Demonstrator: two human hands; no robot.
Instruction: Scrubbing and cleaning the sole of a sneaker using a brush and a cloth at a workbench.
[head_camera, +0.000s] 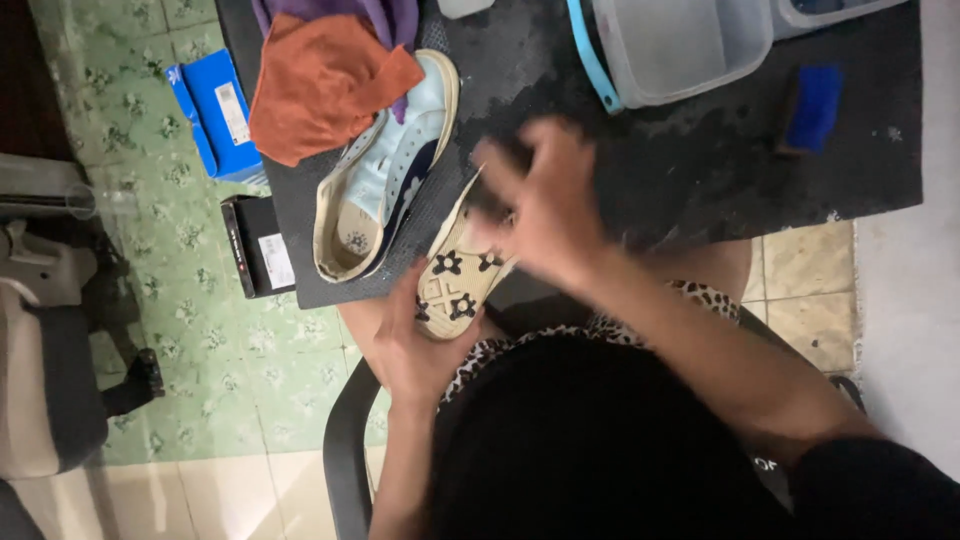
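At the far left a blue box (218, 112) lies on the green patterned floor (200, 330), and a black box (258, 245) lies just beside the edge of the dark mat (700, 170) that covers the tabletop. On the mat's left part an orange cloth (320, 85) is draped over the toe end of a pale blue sneaker (385, 170), which lies on its side with its opening toward the camera; a purple cloth (385, 15) shows behind it.

Next comes the left hand (405, 345), its grip closed around the heel end of a second sneaker (455, 280), held at the mat's near edge above the lap with the cream sole and its dark flower marks turned up. The right hand (545, 200) lies over the toe end of that sneaker; it is blurred, the fingers look spread and curved, and whether they clasp anything cannot be told.

Further right on the mat stands a clear plastic tub (680, 45) with a blue-rimmed lid (590, 55) leaning against it, then a small blue block (815, 105), possibly a sponge.
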